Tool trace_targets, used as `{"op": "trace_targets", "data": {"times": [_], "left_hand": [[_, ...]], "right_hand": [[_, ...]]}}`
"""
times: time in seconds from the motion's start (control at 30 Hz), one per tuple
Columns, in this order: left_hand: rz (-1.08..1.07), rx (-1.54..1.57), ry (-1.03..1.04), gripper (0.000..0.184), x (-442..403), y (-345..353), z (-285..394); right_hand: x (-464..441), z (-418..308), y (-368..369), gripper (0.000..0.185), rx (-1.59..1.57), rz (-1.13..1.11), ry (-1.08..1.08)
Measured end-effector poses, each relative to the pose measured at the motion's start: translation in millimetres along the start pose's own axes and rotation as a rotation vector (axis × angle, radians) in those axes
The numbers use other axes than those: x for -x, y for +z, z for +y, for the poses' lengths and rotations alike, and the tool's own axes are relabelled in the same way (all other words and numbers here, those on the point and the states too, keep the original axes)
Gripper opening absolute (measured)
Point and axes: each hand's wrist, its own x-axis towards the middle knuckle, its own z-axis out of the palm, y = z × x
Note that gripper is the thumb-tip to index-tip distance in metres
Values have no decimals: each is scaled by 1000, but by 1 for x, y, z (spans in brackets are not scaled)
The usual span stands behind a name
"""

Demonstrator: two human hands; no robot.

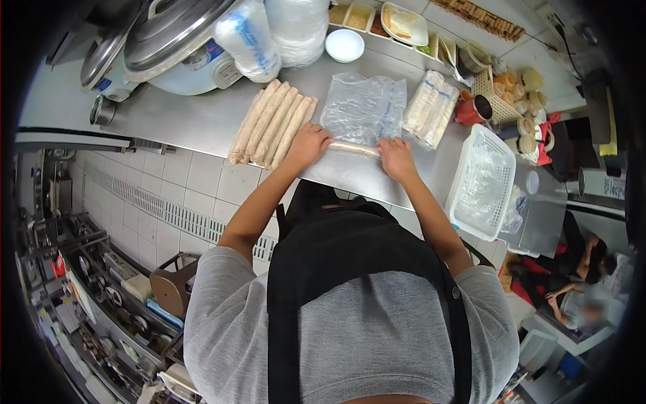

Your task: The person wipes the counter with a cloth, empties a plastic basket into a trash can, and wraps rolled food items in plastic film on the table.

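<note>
A long, pale, sausage-shaped roll [356, 149] lies crosswise near the counter's front edge, at the near end of a clear plastic bag [363, 104] with blue print spread flat on the steel. My left hand [311, 145] is closed over the roll's left end, its fingers curled. On the right end my right hand [398, 159] grips in the same way, fingertips over the plastic. Several similar bare rolls [272, 128] are piled just left of my left hand. Beyond my right hand lie bagged rolls [432, 108] in clear plastic.
A white basket [452, 185] with plastic inside stands at the right. Large lidded pots [182, 40] and stacked plastic-wrapped goods [296, 30] line the back left, beside a white bowl [344, 46]. Condiment trays [360, 17] run along the wall. Two people sit at the far right.
</note>
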Motion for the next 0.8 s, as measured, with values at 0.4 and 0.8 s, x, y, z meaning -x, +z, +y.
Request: {"op": "trace_targets", "data": {"times": [0.4,0.8], "left_hand": [[399,-350,-347,41,40,-89,-15],[339,-229,-740,52,70,-104,-37]], "right_hand": [[-145,-115,-14,29,-95,160,-546],[-246,-203,19,46,201,-210,-887]]}}
